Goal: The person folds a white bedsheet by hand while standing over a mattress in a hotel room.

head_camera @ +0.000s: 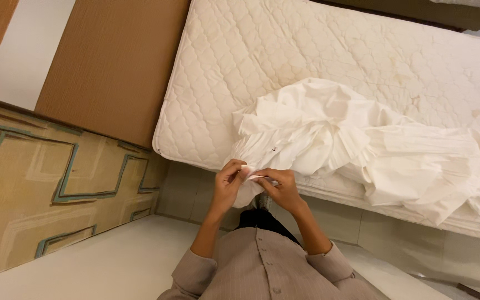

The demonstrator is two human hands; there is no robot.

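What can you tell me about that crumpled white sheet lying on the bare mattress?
The crumpled white cloth sheet lies bunched in a long, wrinkled heap along the near edge of the cream quilted mattress, partly hanging over its side. It looks like thin, plain cotton with many folds. The left hand and right hand pinch one corner of it between their fingers.

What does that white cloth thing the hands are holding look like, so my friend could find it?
Find the big bare quilted mattress. A crumpled white sheet lies heaped along its near edge, and the left hand and right hand pinch one corner of it. It is smooth, wrinkled and bright white, while the mattress under it is cream, stitched and stained.
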